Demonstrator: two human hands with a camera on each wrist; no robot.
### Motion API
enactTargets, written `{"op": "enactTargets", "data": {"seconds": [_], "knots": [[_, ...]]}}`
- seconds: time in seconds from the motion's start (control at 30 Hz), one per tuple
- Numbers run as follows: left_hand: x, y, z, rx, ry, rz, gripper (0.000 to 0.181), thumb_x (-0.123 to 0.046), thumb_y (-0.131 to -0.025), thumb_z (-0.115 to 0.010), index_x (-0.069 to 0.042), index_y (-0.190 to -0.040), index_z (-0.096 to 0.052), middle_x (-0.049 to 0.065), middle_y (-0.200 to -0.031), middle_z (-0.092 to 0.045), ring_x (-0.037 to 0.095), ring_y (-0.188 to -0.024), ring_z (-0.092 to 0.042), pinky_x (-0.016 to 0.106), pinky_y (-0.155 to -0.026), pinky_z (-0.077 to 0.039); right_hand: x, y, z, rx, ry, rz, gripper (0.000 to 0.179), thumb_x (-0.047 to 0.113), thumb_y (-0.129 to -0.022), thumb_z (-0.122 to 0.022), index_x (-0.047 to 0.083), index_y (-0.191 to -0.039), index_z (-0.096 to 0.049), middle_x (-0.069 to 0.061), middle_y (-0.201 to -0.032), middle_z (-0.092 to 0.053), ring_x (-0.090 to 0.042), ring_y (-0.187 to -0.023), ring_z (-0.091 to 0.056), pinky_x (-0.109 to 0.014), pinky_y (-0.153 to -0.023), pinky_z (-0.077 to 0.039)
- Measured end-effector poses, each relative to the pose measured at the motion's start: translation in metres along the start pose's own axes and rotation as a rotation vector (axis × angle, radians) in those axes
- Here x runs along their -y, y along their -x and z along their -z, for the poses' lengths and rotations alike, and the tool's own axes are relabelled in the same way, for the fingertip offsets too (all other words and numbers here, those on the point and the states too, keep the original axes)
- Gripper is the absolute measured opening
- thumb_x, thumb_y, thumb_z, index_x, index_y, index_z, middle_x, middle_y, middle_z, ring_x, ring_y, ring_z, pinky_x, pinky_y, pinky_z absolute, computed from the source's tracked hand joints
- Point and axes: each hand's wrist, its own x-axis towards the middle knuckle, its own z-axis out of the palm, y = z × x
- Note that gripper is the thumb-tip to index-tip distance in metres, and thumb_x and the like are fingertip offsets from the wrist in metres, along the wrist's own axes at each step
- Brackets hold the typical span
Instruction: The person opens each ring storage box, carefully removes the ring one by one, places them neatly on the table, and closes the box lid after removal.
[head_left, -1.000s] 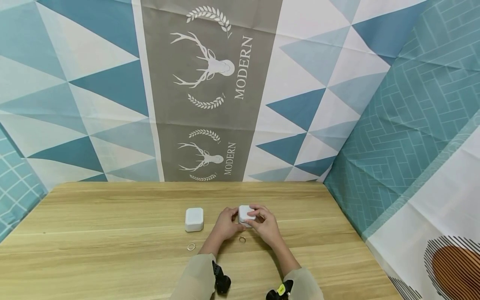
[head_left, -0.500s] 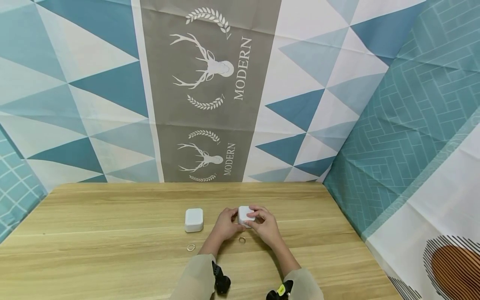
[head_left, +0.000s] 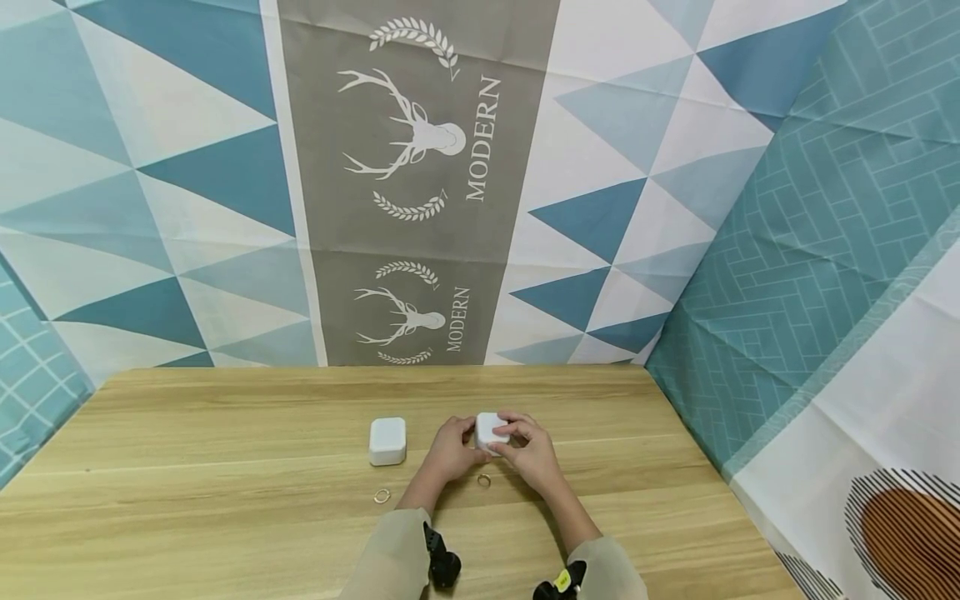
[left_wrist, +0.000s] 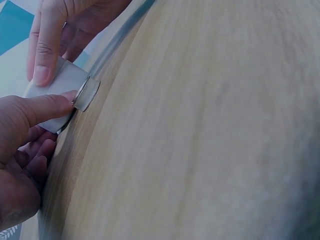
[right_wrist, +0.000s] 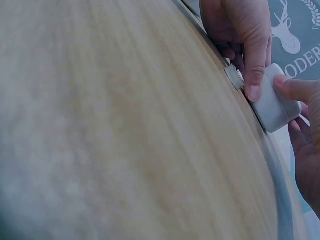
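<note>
A small white ring box [head_left: 487,427] with rounded corners stands on the table between both hands. My left hand [head_left: 452,450] grips it low from the left, its thumb [right_wrist: 254,90] along the lower front. From the right, my right hand [head_left: 534,450] pinches the upper part, with the thumb on the front and fingers over the top and far side. The box looks closed from the head view; its far side is hidden by the fingers. A gold-coloured ring [head_left: 483,481] lies on the wood just in front of the box.
Left of the hands stands a second white ring box [head_left: 387,442]. A lighter ring [head_left: 382,496] lies in front of it. The wooden table [head_left: 225,500] ends at a patterned cloth wall [head_left: 405,250] behind, with more cloth on the right.
Over the last second, the right hand's upper part of the box has settled down slightly, and the seam at its front no longer shows. Both hands keep their places.
</note>
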Motion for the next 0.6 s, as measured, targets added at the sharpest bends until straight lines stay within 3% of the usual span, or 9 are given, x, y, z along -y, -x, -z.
{"op": "enactTargets", "data": {"seconds": [0.1, 0.27, 0.6], "knots": [[0.000, 0.000, 0.000, 0.001, 0.004, 0.003, 0.069, -0.014, -0.070, -0.080, 0.009, -0.128, -0.051, 0.017, -0.108, -0.057, 0.029, -0.100, -0.057, 0.043, -0.089, -0.049, -0.011, -0.003, 0.000, -0.002, 0.001, 0.014, 0.018, 0.005, -0.076, -0.074, 0.000, -0.094, -0.070, -0.014, -0.127, -0.056, -0.032, -0.125, -0.048, -0.029, -0.102, -0.043], [0.000, -0.001, 0.001, 0.003, 0.003, 0.000, 0.069, -0.014, -0.070, -0.080, 0.008, -0.128, -0.051, 0.017, -0.108, -0.057, 0.029, -0.099, -0.057, 0.043, -0.089, -0.050, -0.013, -0.003, -0.001, 0.000, 0.000, 0.050, 0.018, 0.006, -0.077, -0.074, 0.000, -0.093, -0.069, -0.016, -0.127, -0.056, -0.035, -0.123, -0.049, -0.031, -0.101, -0.044], [0.001, -0.001, -0.001, 0.003, 0.014, 0.020, 0.070, -0.016, -0.070, -0.080, 0.008, -0.129, -0.051, 0.016, -0.106, -0.057, 0.026, -0.097, -0.055, 0.042, -0.087, -0.049, 0.025, 0.006, 0.000, 0.013, 0.027, 0.005, 0.016, -0.003, -0.077, -0.071, -0.007, -0.092, -0.067, -0.023, -0.127, -0.054, -0.038, -0.124, -0.047, -0.037, -0.103, -0.042]]}}
